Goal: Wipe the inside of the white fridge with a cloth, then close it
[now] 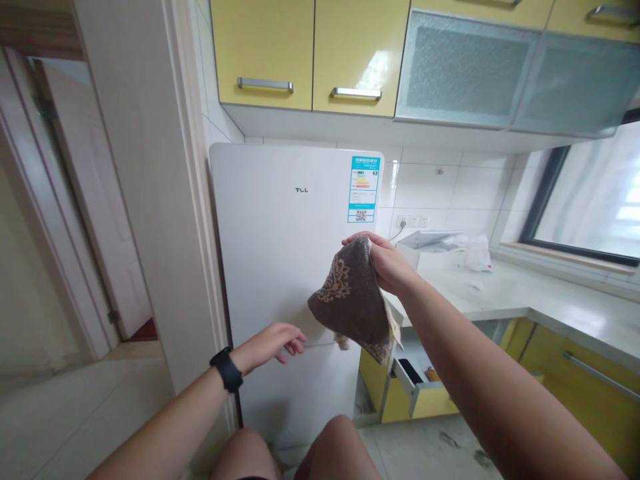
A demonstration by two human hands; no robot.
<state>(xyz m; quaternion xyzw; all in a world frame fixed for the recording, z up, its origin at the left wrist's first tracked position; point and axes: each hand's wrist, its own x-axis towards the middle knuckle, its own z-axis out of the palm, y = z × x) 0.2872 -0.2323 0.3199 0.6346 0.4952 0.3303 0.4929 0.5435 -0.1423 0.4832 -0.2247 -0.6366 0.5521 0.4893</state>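
Observation:
A brown cloth [355, 293] with a beige pattern hangs from my right hand [385, 260], whose fingers grip its top edge. It dangles in front of the white refrigerator [280, 267], and I cannot tell whether it touches the door. My left hand [273, 345] is lower and to the left, also before the refrigerator, with its fingers loosely apart and nothing in them. On that wrist sits a black watch [227, 370].
Below the counter [500, 287] at the right, a drawer [425, 397] stands pulled out with a dark item inside. A box [430, 250] and plastic bag [479, 253] rest on the counter. Yellow cabinets [265, 47] hang overhead. A door frame [145, 167] borders the left side.

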